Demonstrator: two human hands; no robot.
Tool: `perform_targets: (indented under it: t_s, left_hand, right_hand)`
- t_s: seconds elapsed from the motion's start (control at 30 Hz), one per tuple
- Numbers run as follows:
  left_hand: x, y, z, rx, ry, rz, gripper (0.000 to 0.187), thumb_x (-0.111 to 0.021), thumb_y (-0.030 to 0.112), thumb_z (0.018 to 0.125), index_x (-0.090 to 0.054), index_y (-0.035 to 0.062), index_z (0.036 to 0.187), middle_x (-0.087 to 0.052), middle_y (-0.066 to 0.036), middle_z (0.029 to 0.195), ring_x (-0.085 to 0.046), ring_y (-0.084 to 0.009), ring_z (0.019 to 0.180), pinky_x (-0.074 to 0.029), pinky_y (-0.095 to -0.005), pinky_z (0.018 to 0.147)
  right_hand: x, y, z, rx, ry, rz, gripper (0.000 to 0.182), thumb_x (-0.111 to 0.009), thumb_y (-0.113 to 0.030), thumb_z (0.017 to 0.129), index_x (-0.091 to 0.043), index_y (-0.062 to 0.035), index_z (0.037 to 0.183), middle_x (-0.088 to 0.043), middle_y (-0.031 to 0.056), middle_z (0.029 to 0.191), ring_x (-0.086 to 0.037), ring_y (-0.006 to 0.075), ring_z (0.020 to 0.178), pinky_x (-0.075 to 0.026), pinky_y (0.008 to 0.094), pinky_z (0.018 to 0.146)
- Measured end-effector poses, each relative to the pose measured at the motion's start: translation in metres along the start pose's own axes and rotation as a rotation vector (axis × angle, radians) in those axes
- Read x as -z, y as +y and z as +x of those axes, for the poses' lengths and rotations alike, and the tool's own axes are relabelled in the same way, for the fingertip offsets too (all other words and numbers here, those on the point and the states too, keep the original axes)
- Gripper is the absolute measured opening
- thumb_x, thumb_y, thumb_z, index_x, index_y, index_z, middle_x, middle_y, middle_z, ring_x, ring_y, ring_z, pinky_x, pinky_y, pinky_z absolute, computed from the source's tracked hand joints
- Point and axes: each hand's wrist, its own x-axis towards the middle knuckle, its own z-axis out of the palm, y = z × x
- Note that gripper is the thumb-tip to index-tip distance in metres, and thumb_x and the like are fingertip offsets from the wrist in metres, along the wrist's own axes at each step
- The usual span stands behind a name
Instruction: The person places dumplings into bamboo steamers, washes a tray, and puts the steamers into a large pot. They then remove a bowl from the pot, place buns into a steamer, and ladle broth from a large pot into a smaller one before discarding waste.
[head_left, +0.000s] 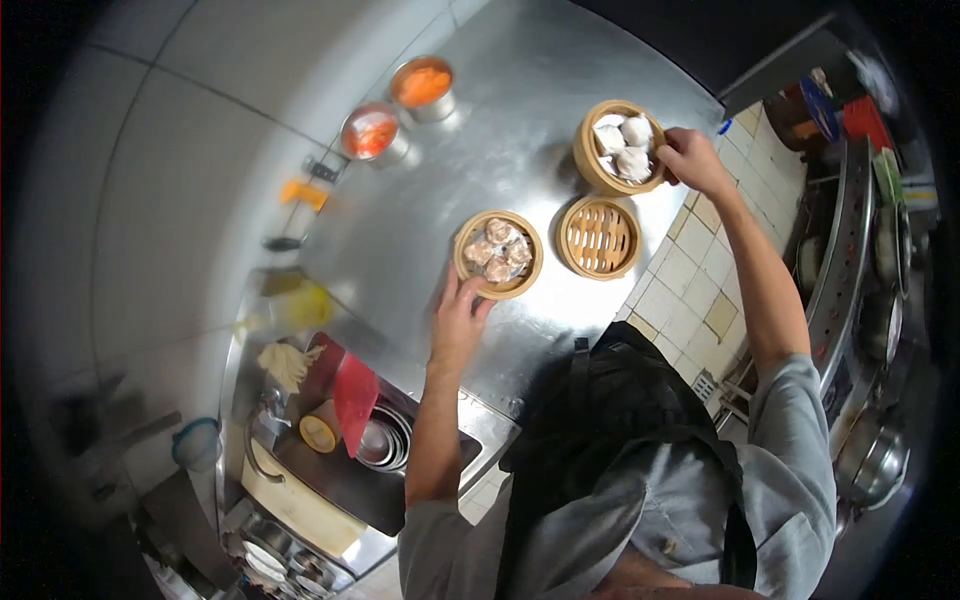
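Observation:
A round bamboo steamer basket (461,240) with several open-topped dumplings (498,255) in it rests on the steel table. My left hand (460,320) is closed on its near-left rim, thumb and fingers at the edge. Farther right, my right hand (692,162) grips the right side of a taller-looking bamboo steamer (590,165) that contains several white buns (628,145). Between the two, closer to my body, lies a bamboo steamer tray (600,238) with nothing on its slats. Neither hand touches it.
Two metal containers with orange food, one (422,88) behind the other (370,133), stand along the tiled wall. At lower left, a sink (400,508) contains metal bowls and a red board (352,395). The stove (848,260) runs along the right, beyond the tiled floor.

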Motion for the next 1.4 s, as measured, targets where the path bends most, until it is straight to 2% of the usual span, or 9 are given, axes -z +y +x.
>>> perform_targets:
  t_s: [0.2, 0.37, 0.5, 0.6, 0.7, 0.77, 0.83, 1.03, 1.4]
  left_hand:
    - [0.032, 0.028, 0.014, 0.000, -0.161, 0.076, 0.033, -0.077, 0.018, 0.086, -0.068, 0.0049, 0.114, -0.054, -0.025, 0.143, -0.056, -0.0436, 0.126, -0.051, -0.0441, 0.100]
    - [0.044, 0.046, 0.038, -0.336, -0.072, 0.286, 0.041, -0.083, 0.012, 0.080, -0.071, 0.0030, 0.118, -0.056, -0.029, 0.139, -0.056, -0.0452, 0.128, -0.047, -0.0463, 0.105]
    - [0.017, 0.175, 0.051, -0.597, -0.205, 0.090, 0.038, -0.082, 0.010, 0.080, -0.068, 0.0032, 0.114, -0.052, -0.031, 0.143, -0.055, -0.0432, 0.131, -0.046, -0.0434, 0.105]
    - [0.003, 0.242, 0.060, -0.661, -0.353, 0.183, 0.049, -0.079, 0.023, 0.090, -0.065, 0.0022, 0.132, -0.055, -0.026, 0.143, -0.052, -0.0421, 0.133, -0.042, -0.0470, 0.112]
    - [-0.061, 0.300, 0.046, -0.810, -0.450, 0.133, 0.050, -0.082, 0.026, 0.087, -0.067, -0.0002, 0.127, -0.057, -0.028, 0.140, -0.056, -0.0408, 0.129, -0.044, -0.0468, 0.109]
    - [-0.101, 0.331, 0.034, -0.937, -0.518, 0.074, 0.038, -0.083, 0.005, 0.079, -0.065, 0.0024, 0.111, -0.054, -0.031, 0.142, -0.056, -0.0435, 0.130, -0.048, -0.0423, 0.102]
    - [-0.127, 0.346, 0.031, -1.022, -0.561, 0.017, 0.038, -0.083, 0.003, 0.077, -0.065, 0.0022, 0.111, -0.055, -0.031, 0.140, -0.056, -0.0435, 0.130, -0.048, -0.0417, 0.101]
    - [-0.250, 0.451, -0.080, -1.203, -0.773, -0.107, 0.039, -0.083, -0.005, 0.072, -0.063, 0.0000, 0.105, -0.060, -0.025, 0.136, -0.062, -0.0360, 0.120, -0.048, -0.0371, 0.100]
    - [-0.443, 0.612, -0.253, -1.423, -1.108, -0.135, 0.040, -0.086, 0.001, 0.073, -0.065, 0.0044, 0.107, -0.063, -0.020, 0.129, -0.063, -0.0370, 0.118, -0.052, -0.0404, 0.094]
  right_hand:
    - [0.051, 0.076, -0.103, -0.216, 0.096, 0.097, 0.023, -0.057, -0.016, 0.086, -0.069, 0.0031, 0.090, -0.067, 0.0067, 0.066, -0.064, 0.0131, 0.054, -0.053, 0.0302, 0.052]
    - [0.083, 0.142, -0.224, -0.284, 0.256, -0.096, 0.025, -0.062, -0.019, 0.078, -0.071, 0.0026, 0.086, -0.070, 0.0186, 0.070, -0.071, 0.0253, 0.060, -0.057, 0.0402, 0.060]
    - [0.094, 0.205, -0.352, -0.479, 0.419, 0.109, 0.024, -0.059, -0.019, 0.078, -0.068, 0.0030, 0.076, -0.069, 0.0174, 0.064, -0.071, 0.0291, 0.060, -0.057, 0.0413, 0.060]
    - [0.089, 0.200, -0.424, -0.578, 0.565, 0.105, 0.026, -0.058, -0.020, 0.076, -0.068, 0.0041, 0.073, -0.067, 0.0186, 0.062, -0.070, 0.0314, 0.060, -0.057, 0.0427, 0.062]
    - [0.074, 0.251, -0.527, -0.696, 0.641, 0.080, 0.029, -0.059, -0.024, 0.079, -0.068, 0.0036, 0.077, -0.068, 0.0186, 0.064, -0.070, 0.0328, 0.061, -0.057, 0.0432, 0.062]
    - [0.069, 0.264, -0.594, -0.777, 0.661, 0.070, 0.030, -0.060, -0.027, 0.082, -0.067, 0.0023, 0.081, -0.069, 0.0175, 0.066, -0.070, 0.0324, 0.061, -0.057, 0.0429, 0.062]
    - [0.063, 0.252, -0.632, -0.828, 0.685, 0.117, 0.033, -0.060, -0.031, 0.082, -0.068, 0.0009, 0.081, -0.068, 0.0191, 0.066, -0.070, 0.0341, 0.062, -0.056, 0.0443, 0.063]
    - [0.050, 0.272, -0.794, -1.017, 0.826, 0.190, 0.027, -0.061, -0.023, 0.075, -0.069, 0.0020, 0.081, -0.066, 0.0194, 0.063, -0.069, 0.0333, 0.061, -0.057, 0.0445, 0.064]
    - [0.046, 0.282, -0.987, -1.280, 1.175, 0.436, 0.025, -0.061, -0.019, 0.081, -0.070, 0.0029, 0.088, -0.069, 0.0171, 0.068, -0.070, 0.0234, 0.056, -0.056, 0.0360, 0.056]
